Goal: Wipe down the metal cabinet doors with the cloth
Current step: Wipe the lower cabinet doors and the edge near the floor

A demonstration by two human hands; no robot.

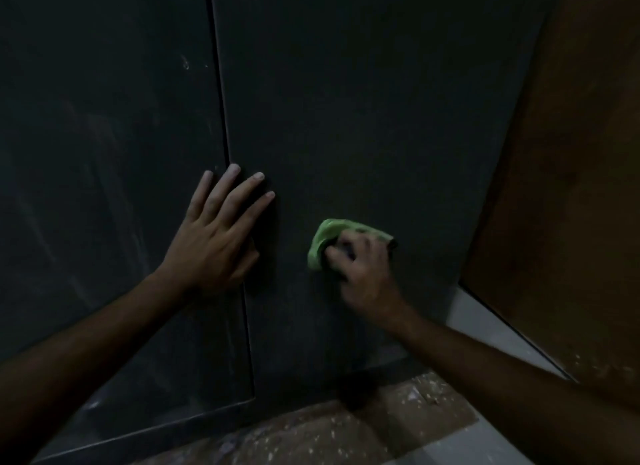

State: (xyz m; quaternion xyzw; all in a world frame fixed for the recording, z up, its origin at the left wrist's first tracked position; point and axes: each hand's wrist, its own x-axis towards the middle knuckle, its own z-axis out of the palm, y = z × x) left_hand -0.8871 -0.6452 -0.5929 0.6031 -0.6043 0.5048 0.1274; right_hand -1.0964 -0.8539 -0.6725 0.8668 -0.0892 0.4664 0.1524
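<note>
Two dark metal cabinet doors fill the head view, the left door (104,153) and the right door (363,101), split by a vertical seam. My left hand (218,236) lies flat with straight, spread fingers across that seam, low on the doors. My right hand (363,274) grips a bunched green cloth (323,241) and presses it against the lower part of the right door. Part of the cloth is hidden under my fingers.
A brown wooden panel (571,187) stands to the right of the cabinet, with a pale wall strip (485,326) between them. Speckled brown floor (346,430) runs along the cabinet's base. The scene is dim.
</note>
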